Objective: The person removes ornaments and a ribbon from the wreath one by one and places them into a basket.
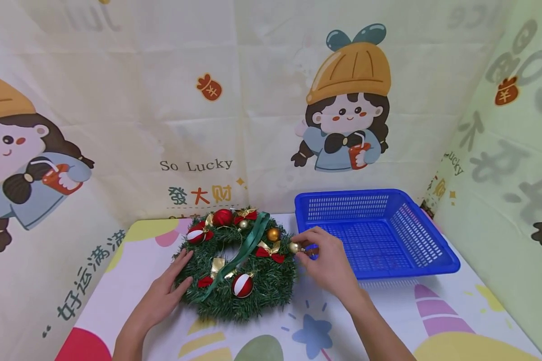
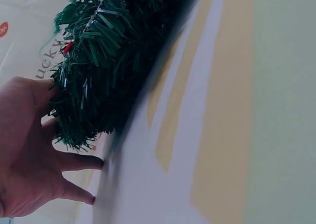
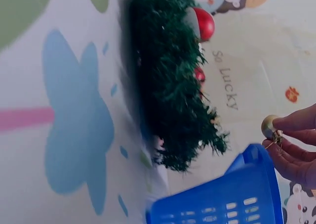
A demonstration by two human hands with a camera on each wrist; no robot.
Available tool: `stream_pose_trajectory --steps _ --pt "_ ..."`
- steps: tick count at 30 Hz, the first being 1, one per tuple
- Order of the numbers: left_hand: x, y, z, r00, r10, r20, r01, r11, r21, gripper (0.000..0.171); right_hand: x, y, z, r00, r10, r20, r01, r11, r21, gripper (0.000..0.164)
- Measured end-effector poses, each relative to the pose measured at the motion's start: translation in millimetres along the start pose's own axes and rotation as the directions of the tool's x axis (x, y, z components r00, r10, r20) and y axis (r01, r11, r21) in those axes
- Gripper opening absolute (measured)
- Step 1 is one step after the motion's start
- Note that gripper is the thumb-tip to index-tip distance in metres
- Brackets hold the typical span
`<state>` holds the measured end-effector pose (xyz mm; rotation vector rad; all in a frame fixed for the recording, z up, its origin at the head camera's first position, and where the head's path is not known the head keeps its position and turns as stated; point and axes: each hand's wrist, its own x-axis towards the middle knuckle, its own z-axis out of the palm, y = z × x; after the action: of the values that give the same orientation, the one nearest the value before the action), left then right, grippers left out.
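Note:
A green Christmas wreath (image 1: 271,286) lies on the table, trimmed with red and white baubles, small bows and a green ribbon (image 1: 246,248). My left hand (image 1: 164,288) rests against its left side, fingers spread; in the left wrist view that hand (image 2: 29,150) has its thumb side at the tinsel and two fingertips down at the tabletop. My right hand (image 1: 327,258) pinches a small gold bauble (image 1: 295,247) by its cap at the wreath's right edge. The right wrist view shows the gold bauble (image 3: 269,127) between thumb and fingers, above the basket's rim.
A blue plastic basket (image 1: 415,275) with slotted walls stands at the right, behind my right hand. An orange-gold bauble (image 1: 273,234) and a red bauble (image 1: 223,217) sit on the wreath. Printed cloth walls (image 1: 262,125) close off the back and sides.

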<state>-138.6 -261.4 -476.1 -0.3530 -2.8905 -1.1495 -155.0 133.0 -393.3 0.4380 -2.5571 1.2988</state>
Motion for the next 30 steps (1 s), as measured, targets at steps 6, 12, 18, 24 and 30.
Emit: stream_pose_trajectory --steps 6,12,18,24,30 --pt "-0.2 -1.8 1.5 1.0 0.005 0.0 -0.005 1.0 -0.001 0.064 1.9 10.1 -12.7 0.999 0.009 -0.045 -0.01 0.999 -0.035 0.027" --pt "-0.4 -1.7 0.7 1.0 0.005 0.001 -0.005 1.0 0.003 0.064 6.3 17.8 -21.9 0.997 0.057 -0.046 -0.06 0.996 -0.067 0.024" --pt "-0.9 -1.2 0.7 1.0 -0.004 0.002 0.004 1.0 0.002 0.064 9.9 23.5 -29.2 0.993 0.11 -0.033 -0.112 0.99 -0.084 0.022" --pt "-0.7 -0.8 0.8 1.0 -0.01 0.001 0.01 1.0 0.007 0.064 11.2 28.1 -33.8 0.989 0.146 -0.016 -0.147 0.982 -0.118 0.02" --pt "1.3 -0.9 0.6 1.0 0.0 -0.003 0.0 1.0 0.015 0.064 13.3 33.6 -37.2 0.986 0.168 0.007 -0.165 0.976 -0.143 0.017"
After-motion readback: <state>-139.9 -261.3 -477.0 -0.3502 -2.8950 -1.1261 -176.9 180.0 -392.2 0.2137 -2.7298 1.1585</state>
